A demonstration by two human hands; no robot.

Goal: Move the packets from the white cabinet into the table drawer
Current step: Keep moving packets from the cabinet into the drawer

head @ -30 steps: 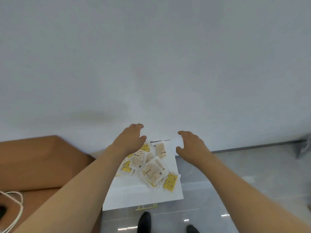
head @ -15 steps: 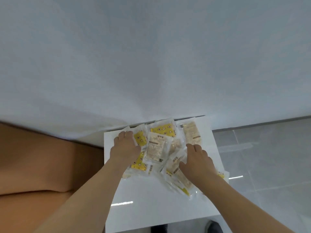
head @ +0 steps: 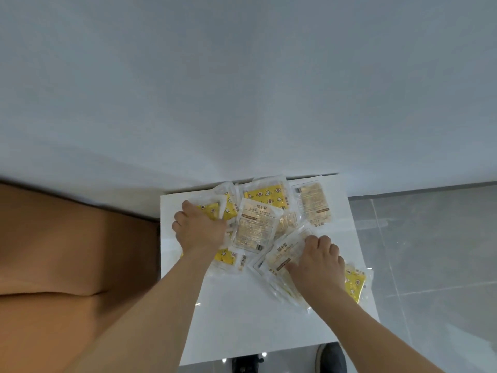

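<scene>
Fingers (head: 185, 211) of the left hand (head: 200, 228) curled down over a yellow packet (head: 212, 210), gripping its clear wrapper at the left end of the heap. Rested on the white cabinet top (head: 258, 319), against the brown bench (head: 67, 265) to the far left. Lay spread across the far half of that top, the packets (head: 269, 224): flat pouches in glossy clear film, some printed yellow with small stars and moons, others pale cream with brown lettering and a brown band. Overlapped one another loosely, several askew. Showed most plainly at the middle, one cream packet (head: 254, 227), face up and just beside the left hand. Sat behind it a yellow star packet (head: 266, 196), close to the grey wall (head: 242, 90), and further right a second cream packet (head: 313, 203), lying apart from the rest. Bent over a slanted cream packet (head: 282, 255) near the middle right, the right hand (head: 317, 265), knuckles up and fingers (head: 324, 242) curled, pinching that packet's film. Hid beneath this hand and wrist a few more pouches, too crumpled to count. Poked out past the wrist at the cabinet's right edge another yellow packet (head: 355, 284), partly overhanging it. Shone beyond that, grey floor tiles (head: 430, 251); below the cabinet's near edge, a dark shoe (head: 332, 359).
</scene>
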